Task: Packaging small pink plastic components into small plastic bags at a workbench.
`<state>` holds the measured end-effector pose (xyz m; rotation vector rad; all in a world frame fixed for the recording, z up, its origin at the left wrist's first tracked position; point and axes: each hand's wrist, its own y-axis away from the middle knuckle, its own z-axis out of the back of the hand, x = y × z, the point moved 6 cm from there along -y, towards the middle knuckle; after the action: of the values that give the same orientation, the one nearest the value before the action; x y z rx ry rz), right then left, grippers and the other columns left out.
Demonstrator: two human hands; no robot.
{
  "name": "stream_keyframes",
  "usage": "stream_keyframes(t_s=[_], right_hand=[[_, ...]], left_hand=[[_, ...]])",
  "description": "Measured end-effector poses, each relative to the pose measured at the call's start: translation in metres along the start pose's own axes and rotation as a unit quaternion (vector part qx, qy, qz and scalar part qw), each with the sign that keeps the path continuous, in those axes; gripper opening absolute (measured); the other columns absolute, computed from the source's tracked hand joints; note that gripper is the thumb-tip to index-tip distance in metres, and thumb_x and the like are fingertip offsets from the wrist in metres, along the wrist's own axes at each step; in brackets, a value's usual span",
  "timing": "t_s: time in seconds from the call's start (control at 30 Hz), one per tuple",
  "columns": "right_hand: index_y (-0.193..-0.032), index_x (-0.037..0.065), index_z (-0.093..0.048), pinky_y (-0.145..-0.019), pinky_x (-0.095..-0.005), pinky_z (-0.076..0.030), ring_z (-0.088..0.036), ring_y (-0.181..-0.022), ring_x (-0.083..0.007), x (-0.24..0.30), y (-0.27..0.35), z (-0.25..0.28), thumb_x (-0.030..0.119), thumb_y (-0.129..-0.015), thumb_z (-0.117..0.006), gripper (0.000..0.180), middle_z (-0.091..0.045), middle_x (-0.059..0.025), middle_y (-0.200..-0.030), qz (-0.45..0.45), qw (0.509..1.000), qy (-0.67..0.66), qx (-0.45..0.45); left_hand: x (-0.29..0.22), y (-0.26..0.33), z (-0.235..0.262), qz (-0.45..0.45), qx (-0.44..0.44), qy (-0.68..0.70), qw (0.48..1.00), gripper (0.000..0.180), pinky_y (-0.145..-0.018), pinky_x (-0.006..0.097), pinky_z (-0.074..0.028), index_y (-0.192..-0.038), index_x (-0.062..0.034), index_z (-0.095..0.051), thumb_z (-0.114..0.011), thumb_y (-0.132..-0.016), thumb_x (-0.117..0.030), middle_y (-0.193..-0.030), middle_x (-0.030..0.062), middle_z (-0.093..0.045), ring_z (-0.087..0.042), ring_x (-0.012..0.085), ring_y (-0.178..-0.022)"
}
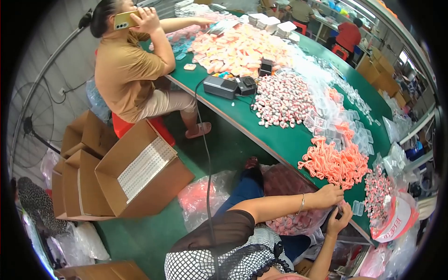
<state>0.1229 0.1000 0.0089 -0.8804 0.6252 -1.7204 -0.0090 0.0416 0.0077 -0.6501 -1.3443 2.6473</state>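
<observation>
Landmark: the green bench [280,140] is running from upper left to lower right; all places below are given against it.
Left hand [329,196]: it is reaching over the near edge of the bench, fingers curled down at the foot of the orange pile; whether it is gripping anything cannot be told.
Right hand [338,223]: it is hovering just below the near edge of the bench, close under the left hand, fingers bent around something small and dark that is too small to identify.
Orange cord pile [333,163]: it is lying on the bench just inside the near edge, its long axis running along that edge from left to right; single cords are pointing every way.
Pile relative to hands: it is sitting directly above the left hand, touching or nearly touching its fingertips; the right hand is staying apart from it.
Clear plastic bag [298,221]: it is hanging below the bench edge, beside the hands, holding pink pieces.
Cardboard boxes [140,172]: they are standing on the floor, well left of the bench.
Other person [126,70]: seated at the far left side of the bench, holding a phone.
</observation>
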Motion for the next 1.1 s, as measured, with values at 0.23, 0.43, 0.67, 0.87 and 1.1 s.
stream_keyframes(t_s=[0.23,0.43,0.67,0.87,1.1], right_hand=[[-0.121,0.001,-0.061,-0.096,-0.0431,-0.046,-0.056,-0.112,-0.0362,-0.011,0.006,-0.003,0.000,-0.087,-0.061,0.034,-0.056,-0.0194,-0.117,-0.015,0.999,0.003,0.048],[-0.118,0.000,-0.063,-0.089,-0.0419,-0.047,-0.058,-0.101,-0.0339,-0.001,0.008,0.003,0.004,-0.089,-0.062,0.029,-0.056,-0.0185,-0.111,-0.050,0.997,-0.033,0.056],[-0.105,0.003,-0.068,-0.082,-0.0401,-0.048,-0.059,-0.090,-0.0329,0.048,-0.012,0.002,0.004,-0.082,-0.068,0.023,-0.062,-0.0166,-0.096,-0.056,0.995,-0.059,0.058],[-0.102,0.003,-0.068,-0.070,-0.0309,-0.046,-0.058,-0.079,-0.0229,0.046,-0.014,-0.014,0.007,-0.082,-0.069,0.021,-0.059,-0.0108,-0.088,-0.165,0.967,-0.161,0.106],[-0.099,0.004,-0.070,-0.070,-0.0370,-0.050,-0.062,-0.078,-0.0280,0.006,0.112,-0.061,0.015,-0.083,-0.071,0.020,-0.065,-0.0134,-0.090,-0.308,0.923,-0.141,0.182]], left_hand=[[-0.001,0.001,0.019,-0.037,-0.024,0.010,0.999,0.025,-0.071,0.035,-0.046,-0.093,-0.0061,-0.063,-0.064,-0.073,-0.022,-0.095,0.0065,-0.059,-0.056,0.0227,-0.087],[-0.006,0.007,0.012,-0.051,0.030,0.062,0.996,0.026,-0.072,0.038,-0.046,-0.090,-0.0057,-0.061,-0.067,-0.075,-0.025,-0.089,0.0087,-0.054,-0.055,0.0260,-0.085],[-0.003,0.012,0.048,-0.027,0.089,0.149,0.985,0.020,-0.064,0.043,-0.048,-0.076,-0.0054,-0.062,-0.068,-0.077,-0.024,-0.078,0.0135,-0.057,-0.058,0.0320,-0.074],[0.012,0.008,0.064,0.059,0.155,0.142,0.976,0.024,-0.065,0.041,-0.052,-0.081,-0.0053,-0.068,-0.068,-0.082,-0.030,-0.078,0.0102,-0.062,-0.063,0.0297,-0.075],[0.009,0.007,0.076,0.139,0.070,0.198,0.968,0.017,-0.065,0.040,-0.050,-0.085,-0.0044,-0.068,-0.068,-0.084,-0.022,-0.077,0.0106,-0.063,-0.063,0.0293,-0.072]])
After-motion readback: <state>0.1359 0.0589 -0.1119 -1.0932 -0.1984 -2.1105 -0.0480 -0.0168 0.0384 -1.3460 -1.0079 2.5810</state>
